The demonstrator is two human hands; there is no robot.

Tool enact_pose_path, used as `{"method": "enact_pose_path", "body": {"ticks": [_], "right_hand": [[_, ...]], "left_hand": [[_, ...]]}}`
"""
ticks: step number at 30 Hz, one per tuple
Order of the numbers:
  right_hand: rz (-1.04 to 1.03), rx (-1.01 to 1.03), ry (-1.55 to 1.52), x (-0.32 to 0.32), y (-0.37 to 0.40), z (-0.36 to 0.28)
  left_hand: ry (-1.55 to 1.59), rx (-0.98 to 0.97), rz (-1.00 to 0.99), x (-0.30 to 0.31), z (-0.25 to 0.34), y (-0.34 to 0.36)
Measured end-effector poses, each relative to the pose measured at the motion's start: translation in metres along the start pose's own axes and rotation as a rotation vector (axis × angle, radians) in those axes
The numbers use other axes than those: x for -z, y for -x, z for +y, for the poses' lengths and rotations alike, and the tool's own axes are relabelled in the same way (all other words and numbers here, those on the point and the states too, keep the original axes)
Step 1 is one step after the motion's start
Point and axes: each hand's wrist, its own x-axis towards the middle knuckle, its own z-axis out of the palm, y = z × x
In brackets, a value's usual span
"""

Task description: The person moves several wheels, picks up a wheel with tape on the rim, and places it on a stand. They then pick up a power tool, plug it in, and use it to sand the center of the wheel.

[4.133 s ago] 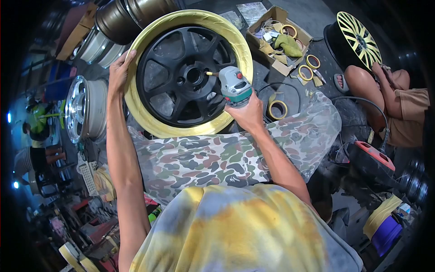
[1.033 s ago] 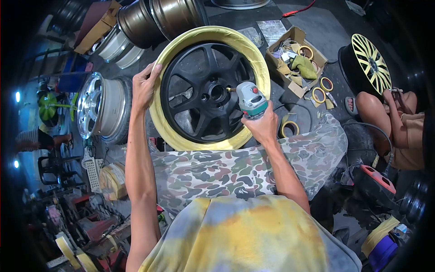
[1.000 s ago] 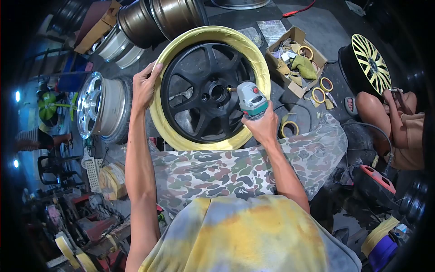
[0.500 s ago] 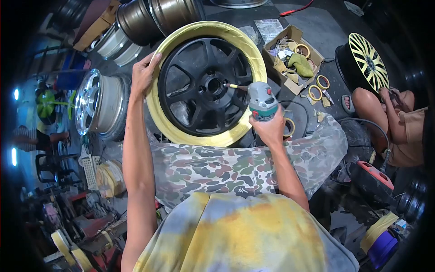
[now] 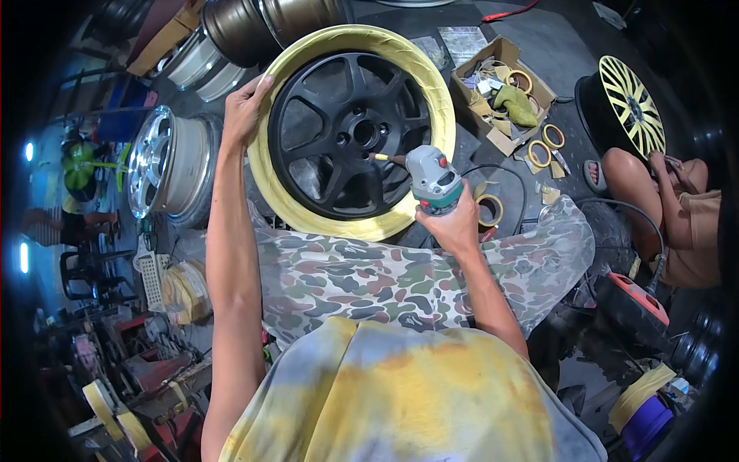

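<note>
Gripping taped wheel rim, left hand, right hand wrapped around grinder

Dark, stained concrete floor is running across the top. A cardboard box of scraps is sitting on it, with tape rolls lying just beside. Bare rims are leaning top left, and a chrome wheel is standing below them. A yellow-spoked wheel is resting far right, near a seated person. Two cold lamps are glaring at the left edge.
</note>
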Motion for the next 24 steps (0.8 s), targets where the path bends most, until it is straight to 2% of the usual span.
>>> {"method": "enact_pose_path", "body": {"ticks": [11,24], "right_hand": [[-0.063,0.035,0.135,-0.029,-0.008,0.003],[-0.061,0.023,0.131,-0.033,-0.007,0.004]], "left_hand": [[-0.002,-0.022,0.010,-0.012,0.013,0.012],[0.045,-0.014,-0.001,-0.011,0.007,0.008]]}}
